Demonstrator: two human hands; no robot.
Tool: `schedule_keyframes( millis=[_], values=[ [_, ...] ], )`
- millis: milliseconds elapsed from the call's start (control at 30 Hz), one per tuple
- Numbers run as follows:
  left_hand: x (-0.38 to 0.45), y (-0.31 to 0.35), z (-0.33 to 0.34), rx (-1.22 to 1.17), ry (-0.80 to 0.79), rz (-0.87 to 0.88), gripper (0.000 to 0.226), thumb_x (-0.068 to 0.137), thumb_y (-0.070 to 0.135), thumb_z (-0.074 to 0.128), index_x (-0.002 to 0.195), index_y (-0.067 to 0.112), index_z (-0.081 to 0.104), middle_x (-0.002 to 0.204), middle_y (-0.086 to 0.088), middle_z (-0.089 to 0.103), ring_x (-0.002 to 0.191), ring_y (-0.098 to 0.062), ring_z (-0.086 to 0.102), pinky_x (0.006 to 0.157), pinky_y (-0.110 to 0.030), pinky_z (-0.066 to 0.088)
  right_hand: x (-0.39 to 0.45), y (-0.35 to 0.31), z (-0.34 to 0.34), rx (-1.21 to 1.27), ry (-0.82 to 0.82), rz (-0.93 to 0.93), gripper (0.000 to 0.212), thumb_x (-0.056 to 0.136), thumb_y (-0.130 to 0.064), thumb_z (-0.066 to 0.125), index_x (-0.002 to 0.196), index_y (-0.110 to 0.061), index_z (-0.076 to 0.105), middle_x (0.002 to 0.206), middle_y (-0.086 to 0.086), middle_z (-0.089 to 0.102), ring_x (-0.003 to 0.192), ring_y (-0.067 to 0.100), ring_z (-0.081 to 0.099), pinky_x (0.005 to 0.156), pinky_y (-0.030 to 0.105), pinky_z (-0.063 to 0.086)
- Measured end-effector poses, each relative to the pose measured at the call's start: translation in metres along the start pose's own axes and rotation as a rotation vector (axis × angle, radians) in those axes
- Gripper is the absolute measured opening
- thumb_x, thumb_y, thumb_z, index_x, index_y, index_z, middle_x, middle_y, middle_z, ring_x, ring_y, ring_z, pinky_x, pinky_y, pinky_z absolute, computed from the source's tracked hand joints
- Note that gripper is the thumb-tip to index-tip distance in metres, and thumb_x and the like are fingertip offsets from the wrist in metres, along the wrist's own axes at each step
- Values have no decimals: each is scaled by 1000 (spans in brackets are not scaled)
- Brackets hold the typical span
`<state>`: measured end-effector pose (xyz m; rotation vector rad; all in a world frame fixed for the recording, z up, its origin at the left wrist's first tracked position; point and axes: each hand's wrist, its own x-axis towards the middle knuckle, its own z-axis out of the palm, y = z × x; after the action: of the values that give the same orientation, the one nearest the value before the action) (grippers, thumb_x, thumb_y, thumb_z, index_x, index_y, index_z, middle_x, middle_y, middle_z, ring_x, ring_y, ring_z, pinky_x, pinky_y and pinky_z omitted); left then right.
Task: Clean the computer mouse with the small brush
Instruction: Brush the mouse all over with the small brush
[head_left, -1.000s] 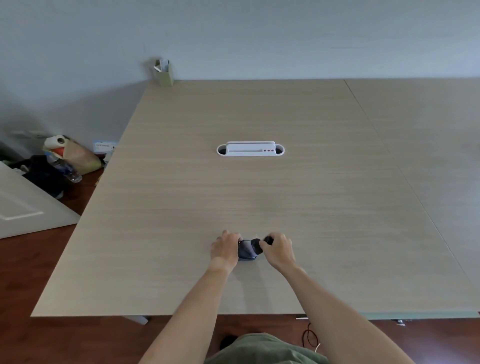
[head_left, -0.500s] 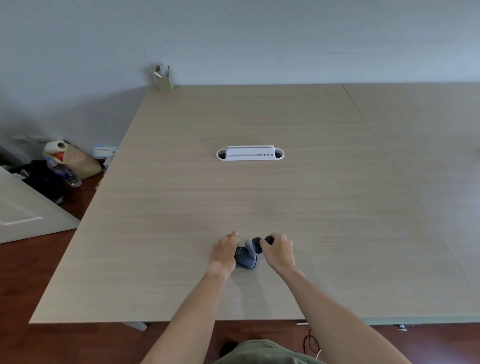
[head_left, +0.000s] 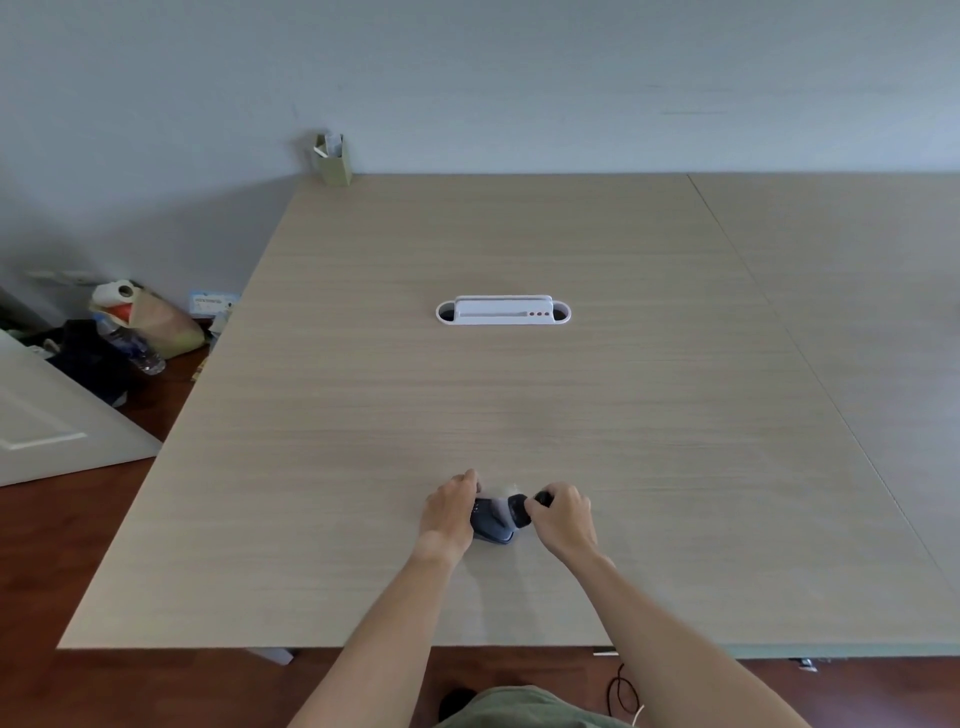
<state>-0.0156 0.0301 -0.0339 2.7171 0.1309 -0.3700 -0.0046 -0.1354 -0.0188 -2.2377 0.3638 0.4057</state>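
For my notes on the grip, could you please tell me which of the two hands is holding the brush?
The right hand holds the small brush, its fingers closed around the dark handle. The left hand only steadies the mouse on the table.

You have a pale wood table (head_left: 519, 405) filling most of the frame, with a seam running down its right side. A white cable port (head_left: 503, 310) sits in its centre. At its upper left corner stands a green holder (head_left: 333, 162). Low in the middle, the mouse (head_left: 491, 526) rests on its surface.
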Motion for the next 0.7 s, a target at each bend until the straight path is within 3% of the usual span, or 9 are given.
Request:
schedule_keyframes(
  millis=[100, 300, 467, 600, 700],
  values=[
    [0, 0, 0, 9, 6, 5, 49, 72, -17, 52, 110, 14, 48, 111, -3, 62, 96, -29, 61, 77, -37, 48, -3, 2, -2, -73, 99, 39, 26, 80, -15, 56, 60, -10, 41, 58, 2, 45, 50, 22, 36, 46, 27, 26],
    [3, -2, 1, -11, 12, 6, 50, 73, -15, 55, 112, 15, 48, 112, -2, 62, 97, -27, 61, 77, -36, 49, -4, 5, -1, 46, 20, -2, 24, 78, -13, 59, 58, -9, 47, 57, 2, 46, 54, 21, 38, 49, 30, 30],
    [3, -1, 2, -2, -1, -15, 48, 72, -14, 56, 109, 16, 50, 112, -1, 61, 97, -26, 61, 76, -35, 49, -5, 10, -3, 22, 123, 40, 29, 81, -14, 56, 57, -10, 40, 54, 2, 43, 53, 23, 36, 48, 30, 27],
    [0, -2, 3, -24, 6, -45, 47, 71, -11, 62, 109, 15, 50, 110, -2, 58, 95, -25, 60, 75, -34, 50, -6, 9, -3, 134, -1, -21, 20, 79, -14, 63, 64, -1, 64, 57, 2, 56, 60, 20, 49, 51, 30, 37],
    [0, -3, 2, -49, 2, -67, 49, 68, -6, 70, 107, 15, 49, 107, -2, 58, 94, -25, 60, 76, -34, 52, -5, 13, 1, 71, 12, 25, 18, 82, -17, 62, 70, -3, 64, 64, 5, 62, 62, 23, 53, 51, 29, 38]
  ],
)
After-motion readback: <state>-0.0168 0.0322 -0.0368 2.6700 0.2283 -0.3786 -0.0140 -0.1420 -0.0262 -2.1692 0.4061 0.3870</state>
